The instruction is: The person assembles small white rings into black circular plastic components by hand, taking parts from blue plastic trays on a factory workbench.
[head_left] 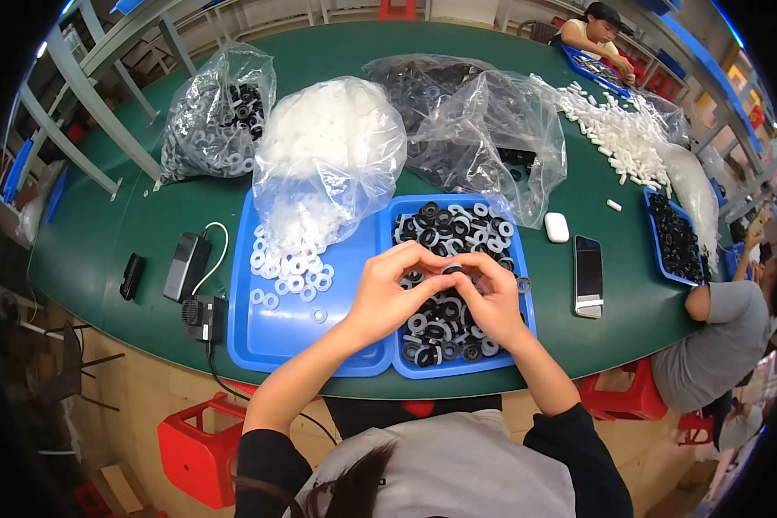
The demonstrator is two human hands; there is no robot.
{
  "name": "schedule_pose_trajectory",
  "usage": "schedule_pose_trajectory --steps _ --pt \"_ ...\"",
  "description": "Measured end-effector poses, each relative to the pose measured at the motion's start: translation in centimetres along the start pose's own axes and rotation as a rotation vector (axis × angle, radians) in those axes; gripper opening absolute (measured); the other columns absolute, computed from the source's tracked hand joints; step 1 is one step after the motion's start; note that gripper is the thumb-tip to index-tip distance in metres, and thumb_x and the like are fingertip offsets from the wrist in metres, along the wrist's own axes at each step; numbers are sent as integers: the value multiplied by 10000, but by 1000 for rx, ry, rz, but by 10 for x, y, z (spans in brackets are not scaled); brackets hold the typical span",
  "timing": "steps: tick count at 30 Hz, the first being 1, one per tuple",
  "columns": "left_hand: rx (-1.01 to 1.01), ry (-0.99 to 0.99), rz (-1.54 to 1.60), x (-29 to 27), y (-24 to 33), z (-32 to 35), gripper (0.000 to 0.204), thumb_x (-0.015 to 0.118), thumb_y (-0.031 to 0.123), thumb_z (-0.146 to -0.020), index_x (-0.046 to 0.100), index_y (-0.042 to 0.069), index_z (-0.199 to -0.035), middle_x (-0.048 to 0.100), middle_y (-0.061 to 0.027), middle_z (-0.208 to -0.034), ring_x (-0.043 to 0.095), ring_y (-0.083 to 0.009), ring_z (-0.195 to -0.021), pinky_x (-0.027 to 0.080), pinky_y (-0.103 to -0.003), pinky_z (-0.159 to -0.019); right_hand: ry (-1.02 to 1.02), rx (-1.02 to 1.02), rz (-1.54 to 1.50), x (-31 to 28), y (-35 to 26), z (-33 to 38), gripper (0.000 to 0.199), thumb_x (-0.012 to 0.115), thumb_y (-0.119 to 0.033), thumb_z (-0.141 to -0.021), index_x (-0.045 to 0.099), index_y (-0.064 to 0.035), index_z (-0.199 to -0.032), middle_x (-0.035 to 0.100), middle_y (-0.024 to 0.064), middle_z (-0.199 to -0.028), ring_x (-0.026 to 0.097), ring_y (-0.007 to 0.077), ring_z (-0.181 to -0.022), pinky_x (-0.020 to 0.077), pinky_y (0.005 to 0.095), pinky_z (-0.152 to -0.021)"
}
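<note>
Both hands meet above the right blue tray [457, 371], fingertips together around a small black ring [452, 269]. My left hand [388, 289] and my right hand [492, 298] pinch it from either side, partly covering it. Beneath them, the tray is heaped with black rings and whitish washers, many stacked together [447, 330]. Beside it, the left blue tray [263, 338] has loose white washers [295, 281] spilling from a clear bag of white washers [328, 129].
Bags of rings [211, 129] and dark parts [492, 121] stand behind the trays. Left are a power bank [188, 259] and a black adapter [202, 318]. Right are a phone [588, 276], a white case [557, 227] and white plastic pieces [617, 138]. Other people sit around the table.
</note>
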State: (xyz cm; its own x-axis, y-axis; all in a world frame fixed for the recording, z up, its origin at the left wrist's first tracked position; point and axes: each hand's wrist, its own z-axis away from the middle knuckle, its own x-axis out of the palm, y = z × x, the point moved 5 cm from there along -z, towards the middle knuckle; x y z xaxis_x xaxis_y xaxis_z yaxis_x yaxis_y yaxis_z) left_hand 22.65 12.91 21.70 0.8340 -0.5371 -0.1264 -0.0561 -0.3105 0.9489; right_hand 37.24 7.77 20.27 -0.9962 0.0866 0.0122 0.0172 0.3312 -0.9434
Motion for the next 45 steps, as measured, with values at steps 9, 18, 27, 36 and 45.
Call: schedule_pose_trajectory --steps 9,18,27,36,45 --pt "251 -117 -553 9 -1 -1 213 719 123 -777 692 56 -978 673 -55 -909 564 -228 -886 480 -321 -787 194 35 193 -51 3 -24 208 514 -139 -968 629 17 -1044 636 60 -890 592 100 -835 455 242 -754" --pt "-52 307 -1019 -67 -26 0 98 590 85 -839 634 -3 -838 650 -145 -814 627 -309 -766 490 -418 -713 313 -279 969 -116 33 -98 137 504 2 -859 573 48 -967 559 197 -992 573 374 -914 468 419 -805" --pt "-514 95 -1471 -83 -66 14 226 617 53 -752 598 15 -975 585 -179 -1045 583 -339 -1004 516 -412 -775 25 -133 1119 -184 129 -196 193 554 17 -767 630 12 -944 604 197 -893 591 386 -877 484 426 -817" --pt "-525 92 -1623 -84 -56 11 384 682 49 -683 576 55 -1053 533 -125 -1124 502 -328 -1139 451 -398 -871 -114 32 1276 -186 134 -195 193 638 26 -691 626 6 -882 605 207 -994 587 374 -963 486 431 -850" --pt "-539 49 -1624 -92 -59 13 279 657 40 -689 660 69 -967 564 -137 -1128 557 -305 -1062 445 -395 -875 -224 116 1508 -174 102 -174 176 643 -2 -643 629 -11 -817 640 198 -840 625 366 -834 506 420 -728"
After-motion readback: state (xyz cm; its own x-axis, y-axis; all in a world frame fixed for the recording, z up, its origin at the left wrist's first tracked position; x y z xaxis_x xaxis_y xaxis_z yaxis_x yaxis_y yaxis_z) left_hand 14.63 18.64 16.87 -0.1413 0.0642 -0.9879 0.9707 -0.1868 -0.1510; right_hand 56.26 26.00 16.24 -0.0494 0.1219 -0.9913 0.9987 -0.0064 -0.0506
